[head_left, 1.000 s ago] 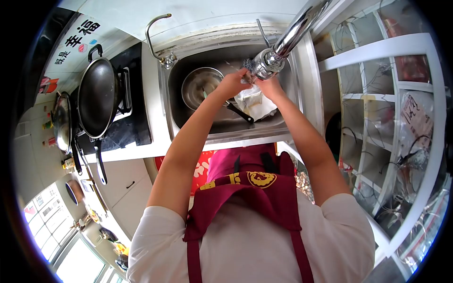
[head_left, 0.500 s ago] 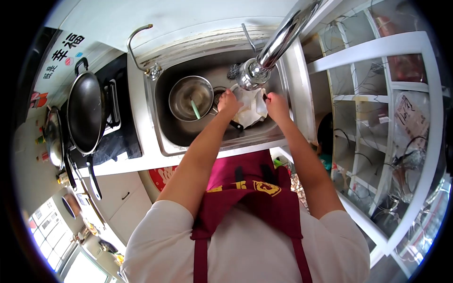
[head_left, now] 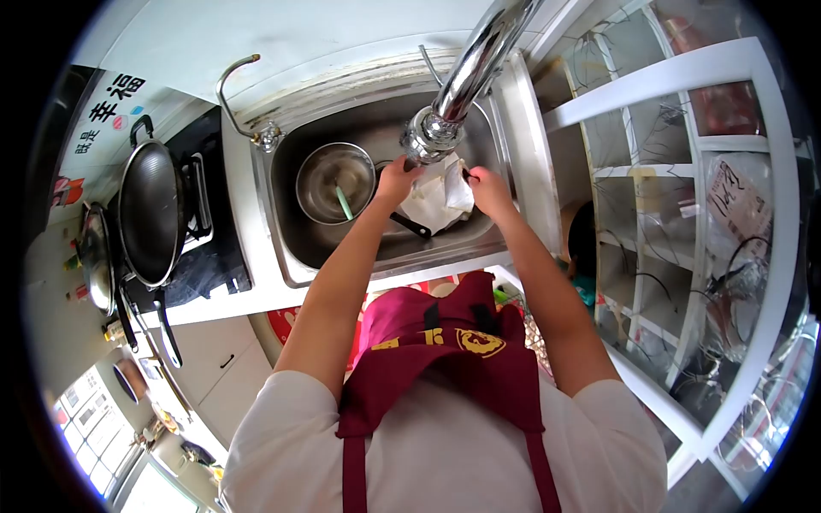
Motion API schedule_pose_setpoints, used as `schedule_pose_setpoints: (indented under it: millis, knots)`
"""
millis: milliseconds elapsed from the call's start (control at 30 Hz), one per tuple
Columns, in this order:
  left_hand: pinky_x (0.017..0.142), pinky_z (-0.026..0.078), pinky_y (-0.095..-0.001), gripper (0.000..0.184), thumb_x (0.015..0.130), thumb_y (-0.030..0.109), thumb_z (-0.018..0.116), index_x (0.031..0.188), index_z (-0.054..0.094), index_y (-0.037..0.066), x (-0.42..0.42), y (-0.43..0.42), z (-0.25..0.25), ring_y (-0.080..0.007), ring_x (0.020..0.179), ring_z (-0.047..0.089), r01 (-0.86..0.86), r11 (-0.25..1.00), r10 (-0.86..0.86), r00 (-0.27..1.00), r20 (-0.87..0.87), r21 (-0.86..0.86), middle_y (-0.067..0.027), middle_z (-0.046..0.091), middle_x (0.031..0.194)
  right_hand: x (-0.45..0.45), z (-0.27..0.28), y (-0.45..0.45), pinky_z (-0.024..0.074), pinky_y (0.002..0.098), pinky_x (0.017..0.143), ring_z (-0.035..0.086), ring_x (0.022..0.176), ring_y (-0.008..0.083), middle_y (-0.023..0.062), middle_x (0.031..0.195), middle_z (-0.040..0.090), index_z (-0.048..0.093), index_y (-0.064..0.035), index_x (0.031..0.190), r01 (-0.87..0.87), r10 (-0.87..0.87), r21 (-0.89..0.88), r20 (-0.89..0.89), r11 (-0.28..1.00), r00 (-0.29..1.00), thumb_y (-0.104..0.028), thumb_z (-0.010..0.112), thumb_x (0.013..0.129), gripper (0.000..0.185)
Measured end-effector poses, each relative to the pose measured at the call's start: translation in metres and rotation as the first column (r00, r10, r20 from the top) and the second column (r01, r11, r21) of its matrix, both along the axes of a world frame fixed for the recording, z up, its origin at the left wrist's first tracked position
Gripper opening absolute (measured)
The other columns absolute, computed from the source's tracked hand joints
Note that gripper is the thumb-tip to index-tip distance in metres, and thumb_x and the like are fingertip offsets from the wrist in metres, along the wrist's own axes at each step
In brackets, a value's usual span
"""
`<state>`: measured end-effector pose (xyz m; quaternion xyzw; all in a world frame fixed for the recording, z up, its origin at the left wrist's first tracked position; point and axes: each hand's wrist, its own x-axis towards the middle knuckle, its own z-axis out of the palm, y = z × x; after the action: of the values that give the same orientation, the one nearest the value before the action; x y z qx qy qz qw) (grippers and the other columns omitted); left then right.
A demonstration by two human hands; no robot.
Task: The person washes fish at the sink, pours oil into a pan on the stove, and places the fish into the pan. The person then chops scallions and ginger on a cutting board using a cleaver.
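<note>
My left hand [head_left: 396, 181] is over the metal sink [head_left: 316, 248], its fingers closed at the left edge of a crumpled white cloth [head_left: 438, 202]; what they grip is too small to make out. On the cloth's other side, my right hand [head_left: 490, 191] is closed around a small dark thing that I cannot identify. A black pan handle [head_left: 410, 225] sticks out beneath the cloth. Left of my left hand lies a round steel bowl [head_left: 321, 192] with a pale green-handled utensil [head_left: 344, 203] inside.
A thick chrome faucet [head_left: 462, 85] hangs over the sink, partly above my left hand. A thin curved tap [head_left: 235, 98] rises at the back left. Black wok [head_left: 151, 212] and another pan [head_left: 97, 256] stand at the left. A white shelf rack [head_left: 650, 171] is on the right.
Both hands have come down from beneath the faucet and moved apart, to either side of the cloth. The dark scrubber seen near the faucet earlier is now hidden. The view has shifted.
</note>
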<state>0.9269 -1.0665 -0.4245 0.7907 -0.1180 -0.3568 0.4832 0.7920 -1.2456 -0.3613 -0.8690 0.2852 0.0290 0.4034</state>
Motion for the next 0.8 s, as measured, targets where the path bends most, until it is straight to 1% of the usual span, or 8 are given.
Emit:
schedule_pose_setpoints:
  millis: [100,133,233,267,400,533,633,800]
  knots:
    - [0.073,0.047,-0.0289,0.039,0.082,0.019,0.069,0.119,0.057,0.009,0.007,0.022,0.041,-0.013,0.085,0.059,-0.082,0.992,0.057,0.971,-0.232,-0.099,-0.0027,0.064,0.096,0.023,-0.008,0.01,0.0475,0.0444,0.075,0.06,0.087,0.0391,0.0198,0.088,0.064,0.064,-0.0038,0.093,-0.146,0.144,-0.025,-0.045,0.989,0.988,-0.021,0.056,0.086,0.021]
    - [0.082,0.048,-0.0297,0.039,0.087,0.016,0.066,0.123,0.053,0.009,0.011,0.028,0.054,-0.0116,0.099,0.056,-0.079,0.989,0.03,0.938,-0.346,-0.128,-0.0007,0.06,0.109,0.03,-0.012,0.017,0.0477,0.0429,0.08,0.061,0.092,0.0375,0.0191,0.092,0.065,0.064,-0.0037,0.101,-0.12,0.131,-0.123,0.084,0.985,0.988,-0.028,0.056,0.087,0.029]
    - [0.09,0.047,-0.029,0.04,0.088,0.01,0.062,0.126,0.05,0.009,0.015,0.047,0.061,-0.0127,0.103,0.056,-0.129,0.945,-0.031,0.88,-0.473,-0.302,-0.0012,0.058,0.113,0.066,0.034,0.029,0.0478,0.0318,0.077,0.063,0.087,0.0193,0.0128,0.097,0.067,0.064,-0.0017,0.104,-0.089,0.044,0.468,0.106,0.879,0.993,-0.029,0.064,0.084,0.034]
    - [0.094,0.047,-0.0295,0.04,0.089,0.006,0.06,0.127,0.048,0.009,0.016,0.05,0.07,-0.0141,0.106,0.055,-0.115,0.945,-0.05,0.873,-0.484,-0.305,-0.0017,0.056,0.115,0.075,0.059,0.032,0.0471,0.0289,0.075,0.06,0.085,0.0139,0.0069,0.095,0.067,0.064,-0.0032,0.103,-0.008,0.071,0.571,-0.088,0.821,0.994,-0.024,0.069,0.081,0.031]
    - [0.091,0.048,-0.0288,0.042,0.089,0.007,0.061,0.129,0.048,0.009,0.018,0.067,0.075,-0.0133,0.106,0.055,-0.162,0.916,-0.05,0.862,-0.504,-0.367,-0.0014,0.056,0.115,0.088,0.07,0.044,0.0473,0.0317,0.067,0.058,0.079,0.015,0.001,0.088,0.065,0.066,-0.0063,0.096,-0.057,0.126,0.742,-0.037,0.668,0.991,-0.016,0.072,0.076,0.022]
    - [0.085,0.049,-0.0265,0.046,0.088,0.01,0.062,0.132,0.047,0.01,0.016,0.085,0.074,-0.0109,0.1,0.056,-0.105,0.931,-0.069,0.89,-0.451,-0.349,-0.0009,0.057,0.112,0.101,0.037,0.049,0.0474,0.0296,0.068,0.058,0.077,0.0123,0.0035,0.084,0.064,0.067,-0.0027,0.094,-0.303,0.377,0.642,0.023,0.704,0.926,-0.022,0.064,0.083,0.023]
    - [0.083,0.049,-0.0261,0.05,0.088,0.012,0.063,0.135,0.045,0.011,0.015,0.091,0.077,-0.0105,0.099,0.056,-0.062,0.942,-0.081,0.912,-0.401,-0.33,-0.0008,0.058,0.111,0.107,0.058,0.063,0.0462,0.0287,0.062,0.057,0.07,0.0127,0.0038,0.078,0.063,0.065,-0.0008,0.091,-0.41,0.471,0.464,-0.018,0.785,0.882,-0.021,0.063,0.083,0.022]
    - [0.087,0.05,-0.0292,0.046,0.09,0.012,0.061,0.133,0.044,0.01,0.009,0.086,0.104,-0.0119,0.105,0.055,-0.111,0.934,-0.049,0.903,-0.427,-0.341,-0.0007,0.057,0.114,0.112,0.051,0.065,0.0431,0.0333,0.063,0.054,0.066,0.0171,0.0109,0.07,0.059,0.062,0.0021,0.088,-0.411,0.444,0.327,-0.03,0.851,0.895,-0.046,0.06,0.087,0.048]
